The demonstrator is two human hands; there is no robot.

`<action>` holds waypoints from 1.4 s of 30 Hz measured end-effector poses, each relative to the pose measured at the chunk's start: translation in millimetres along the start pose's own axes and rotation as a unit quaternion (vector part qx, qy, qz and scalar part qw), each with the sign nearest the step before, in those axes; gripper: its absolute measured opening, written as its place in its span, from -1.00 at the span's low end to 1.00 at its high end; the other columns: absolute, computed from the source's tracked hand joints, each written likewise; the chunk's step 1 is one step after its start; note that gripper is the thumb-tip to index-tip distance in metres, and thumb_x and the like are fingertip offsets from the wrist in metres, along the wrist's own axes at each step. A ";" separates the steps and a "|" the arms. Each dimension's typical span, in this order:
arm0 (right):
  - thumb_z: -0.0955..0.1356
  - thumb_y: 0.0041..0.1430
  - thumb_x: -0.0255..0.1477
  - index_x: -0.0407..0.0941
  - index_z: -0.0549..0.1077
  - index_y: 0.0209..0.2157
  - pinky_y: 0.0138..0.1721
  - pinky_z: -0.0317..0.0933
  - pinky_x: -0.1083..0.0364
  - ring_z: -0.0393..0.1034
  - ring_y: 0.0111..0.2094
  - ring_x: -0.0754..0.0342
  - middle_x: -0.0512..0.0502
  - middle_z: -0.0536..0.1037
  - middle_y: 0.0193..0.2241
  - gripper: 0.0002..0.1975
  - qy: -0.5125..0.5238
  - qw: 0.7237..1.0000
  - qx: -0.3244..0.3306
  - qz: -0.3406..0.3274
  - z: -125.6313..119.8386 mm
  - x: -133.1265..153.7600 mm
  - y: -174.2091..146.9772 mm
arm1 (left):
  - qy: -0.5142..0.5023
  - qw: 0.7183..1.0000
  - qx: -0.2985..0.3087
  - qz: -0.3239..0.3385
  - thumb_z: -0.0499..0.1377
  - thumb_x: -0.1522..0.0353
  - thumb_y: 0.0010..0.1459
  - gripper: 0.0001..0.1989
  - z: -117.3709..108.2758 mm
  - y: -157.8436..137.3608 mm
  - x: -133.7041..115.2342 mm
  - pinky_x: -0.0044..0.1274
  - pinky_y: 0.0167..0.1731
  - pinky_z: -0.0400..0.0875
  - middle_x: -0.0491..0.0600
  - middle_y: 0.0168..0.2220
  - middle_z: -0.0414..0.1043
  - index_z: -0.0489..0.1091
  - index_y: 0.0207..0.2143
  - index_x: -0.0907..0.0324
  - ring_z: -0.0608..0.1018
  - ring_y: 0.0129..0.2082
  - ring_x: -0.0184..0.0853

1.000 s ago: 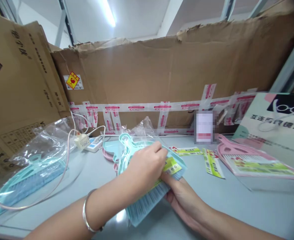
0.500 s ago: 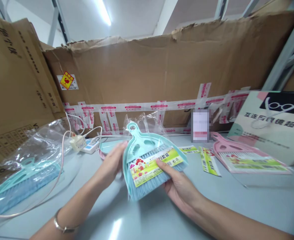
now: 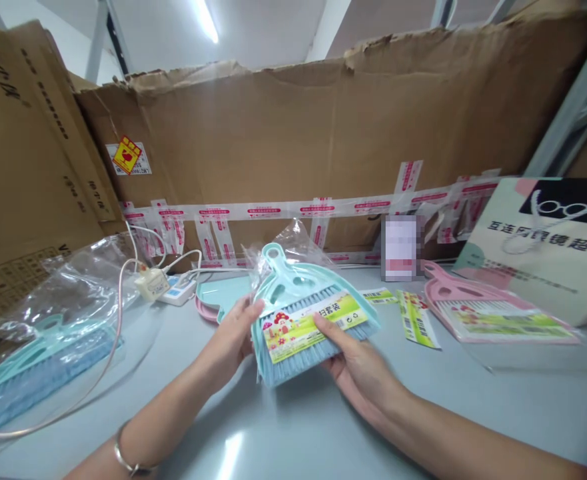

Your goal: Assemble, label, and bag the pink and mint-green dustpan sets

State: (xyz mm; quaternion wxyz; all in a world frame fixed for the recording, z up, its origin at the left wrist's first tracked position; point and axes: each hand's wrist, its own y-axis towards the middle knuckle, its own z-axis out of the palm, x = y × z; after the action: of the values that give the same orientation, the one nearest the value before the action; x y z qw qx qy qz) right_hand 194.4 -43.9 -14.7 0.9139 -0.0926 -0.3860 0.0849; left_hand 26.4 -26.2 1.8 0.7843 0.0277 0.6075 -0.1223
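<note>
I hold a small teal dustpan-and-brush set [image 3: 293,293] above the grey table [image 3: 473,413], handle pointing away from me. A yellow-green paper label [image 3: 309,321] lies across its blue bristles. My left hand [image 3: 233,337] grips the set's left edge. My right hand [image 3: 356,360] supports it from below on the right, thumb pressed on the label. A clear plastic bag [image 3: 293,240] stands crumpled just behind the handle.
A pink set in a bag [image 3: 493,313] lies at right, loose labels [image 3: 416,319] beside it. A bagged teal set [image 3: 38,360] lies at left, near a power strip [image 3: 176,292] with cables. More dustpans [image 3: 213,303] sit behind. Taped cardboard [image 3: 323,147] walls the back; a paper bag [image 3: 548,247] stands right.
My left hand came off the top of the set and moved to its left edge. The set turned face up so the label shows, and it now sits slightly lower.
</note>
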 end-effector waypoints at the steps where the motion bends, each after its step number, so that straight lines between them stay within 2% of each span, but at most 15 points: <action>1: 0.48 -0.16 -0.45 -0.13 0.34 -0.06 -0.33 0.40 0.12 0.48 -0.28 0.03 -0.07 0.57 -0.30 -0.44 -0.009 1.000 0.010 0.003 -0.4 -1.9 -0.3 | 0.013 1.000 0.007 0.004 0.23 0.22 -0.01 -0.45 2.4 -1.6 1.4 -0.53 -0.35 0.43 0.04 -0.12 0.44 0.18 0.04 0.09 0.53 -0.25 -0.26; 5: 0.48 -0.17 -0.43 -0.11 0.32 -0.07 -0.34 0.37 0.12 0.46 -0.30 0.06 -0.05 0.56 -0.31 -0.44 -0.047 0.998 0.036 0.013 -1.1 -3.6 0.1 | 0.028 0.998 0.039 0.027 0.32 0.41 -0.11 -0.35 2.5 -5.5 4.5 -0.48 -0.20 0.40 0.06 -0.08 0.42 0.14 0.04 0.10 0.49 -0.12 -0.17; 9: 0.44 -0.11 -0.27 -0.11 0.36 -0.17 -0.46 0.30 0.15 0.41 -0.43 0.13 -0.01 0.53 -0.41 -0.57 -0.120 0.992 0.021 0.018 -3.6 4.7 7.0 | 0.029 0.998 0.040 0.026 0.30 0.42 -0.09 -0.38 -7.9 -4.5 0.9 -0.47 -0.24 0.43 0.07 -0.12 0.44 0.14 0.03 0.12 0.52 -0.18 -0.17; 12: 0.42 -0.12 -0.18 -0.14 0.38 -0.32 -0.61 0.16 0.22 0.31 -0.55 0.20 0.04 0.46 -0.53 -0.62 -0.215 0.976 -0.012 -0.025 -9.3 11.0 17.2 | 0.028 0.999 0.043 0.019 0.31 0.43 -0.10 -0.35 -15.1 -3.3 -4.8 -0.46 -0.28 0.45 0.07 -0.15 0.46 0.13 0.05 0.11 0.55 -0.25 -0.18; 14: 0.44 -0.16 -0.17 -0.13 0.35 -0.30 -0.58 0.14 0.23 0.31 -0.50 0.19 0.02 0.47 -0.47 -0.58 -0.266 0.962 -0.030 -0.054 -14.0 13.9 24.6 | 0.025 0.999 0.043 0.009 0.31 0.43 -0.10 -0.34 -18.2 -2.9 -8.4 -0.45 -0.29 0.45 0.07 -0.17 0.48 0.13 0.05 0.11 0.56 -0.28 -0.19; 18: 0.51 -0.29 -0.27 -0.08 0.19 -0.07 -0.34 0.24 0.19 0.38 -0.27 0.13 -0.08 0.44 -0.15 -0.28 -0.272 0.954 -0.102 -0.071 -19.0 21.6 35.5 | 0.026 0.999 0.015 -0.015 0.31 0.41 -0.12 -0.37 -21.6 -2.4 -13.0 -0.48 -0.33 0.45 0.05 -0.21 0.51 0.17 0.03 0.14 0.57 -0.30 -0.20; 20: 0.51 -0.27 -0.35 -0.10 0.22 -0.06 -0.32 0.27 0.17 0.40 -0.29 0.12 -0.11 0.45 -0.15 -0.31 -0.246 0.968 -0.050 -0.027 -18.1 26.5 37.2 | 0.033 0.999 0.003 -0.023 0.31 0.40 -0.12 -0.39 -22.5 -1.5 -13.1 -0.49 -0.33 0.44 0.03 -0.23 0.52 0.19 0.02 0.15 0.57 -0.32 -0.21; 22: 0.48 -0.21 -0.41 -0.17 0.34 -0.15 -0.37 0.29 0.18 0.43 -0.39 0.13 -0.12 0.52 -0.28 -0.49 -0.215 0.974 0.053 0.043 -16.3 29.4 36.7 | 0.043 0.998 -0.009 -0.036 0.31 0.37 -0.13 -0.40 -22.4 -0.1 -12.1 -0.49 -0.33 0.44 0.04 -0.26 0.53 0.22 0.00 0.17 0.58 -0.33 -0.22; 24: 0.45 -0.15 -0.45 -0.22 0.41 -0.24 -0.43 0.30 0.19 0.43 -0.48 0.15 -0.11 0.55 -0.42 -0.64 -0.194 0.970 0.115 0.087 -14.8 28.4 35.4 | 0.055 0.996 -0.041 -0.049 0.31 0.34 -0.12 -0.40 -21.2 1.0 -11.4 -0.50 -0.35 0.45 0.06 -0.27 0.53 0.21 0.00 0.20 0.58 -0.33 -0.22; 28: 0.40 -0.08 -0.51 -0.21 0.42 -0.33 -0.48 0.30 0.23 0.41 -0.54 0.19 -0.05 0.54 -0.51 -0.80 -0.159 0.982 0.070 0.071 -15.5 20.3 35.3 | 0.068 0.990 -0.105 -0.068 0.27 0.28 -0.07 -0.32 -17.1 -1.5 -14.8 -0.51 -0.40 0.45 0.09 -0.19 0.49 0.10 0.10 0.15 0.57 -0.32 -0.25; 29: 0.39 -0.07 -0.53 -0.20 0.42 -0.35 -0.50 0.30 0.24 0.40 -0.55 0.20 -0.04 0.54 -0.52 -0.84 -0.152 0.985 0.051 0.064 -16.0 19.1 35.9 | 0.066 0.991 -0.094 -0.068 0.26 0.28 -0.06 -0.32 -16.8 -3.1 -16.4 -0.53 -0.38 0.44 0.08 -0.15 0.47 0.08 0.11 0.13 0.56 -0.29 -0.27; 31: 0.37 -0.04 -0.55 -0.19 0.42 -0.37 -0.51 0.30 0.25 0.39 -0.56 0.21 -0.02 0.54 -0.53 -0.88 -0.143 0.988 0.023 0.052 -16.5 19.2 37.3 | 0.061 0.996 -0.028 -0.057 0.26 0.31 -0.04 -0.35 -17.9 -6.5 -19.6 -0.56 -0.28 0.41 0.06 -0.06 0.43 0.11 0.11 0.11 0.52 -0.18 -0.29; 35: 0.35 0.00 -0.54 -0.19 0.42 -0.34 -0.45 0.34 0.23 0.40 -0.50 0.20 -0.05 0.54 -0.45 -0.88 -0.146 0.986 0.044 0.064 -16.1 27.7 37.9 | 0.073 0.989 0.122 -0.034 0.24 0.47 -0.07 -0.41 -25.6 -9.7 -23.8 -0.57 -0.11 0.32 0.02 -0.01 0.39 0.23 0.06 0.12 0.43 -0.04 -0.29; 38: 0.38 -0.04 -0.56 -0.19 0.43 -0.28 -0.38 0.36 0.23 0.43 -0.43 0.19 -0.08 0.55 -0.37 -0.80 -0.154 0.978 0.117 0.081 -16.3 38.1 35.7 | 0.071 0.988 0.134 -0.016 0.21 0.52 -0.08 -0.43 -30.6 -8.6 -27.0 -0.55 -0.11 0.31 0.03 -0.01 0.39 0.25 0.05 0.12 0.43 -0.04 -0.28; 42: 0.43 -0.14 -0.62 -0.15 0.40 -0.14 -0.21 0.35 0.24 0.45 -0.25 0.15 -0.08 0.53 -0.23 -0.56 -0.167 0.956 0.228 0.080 -17.7 51.4 32.0 | 0.083 0.989 0.120 -0.008 0.22 0.50 -0.06 -0.42 -32.9 -8.1 -32.2 -0.58 -0.28 0.37 0.07 -0.05 0.42 0.24 0.07 0.15 0.47 -0.13 -0.26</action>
State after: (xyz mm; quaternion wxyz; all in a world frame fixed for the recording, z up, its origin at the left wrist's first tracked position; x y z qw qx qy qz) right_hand 239.8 -3.1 1.2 0.8234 0.1030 -0.4950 0.2576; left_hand -14.0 -22.7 25.0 0.7215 0.1270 0.6515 -0.1973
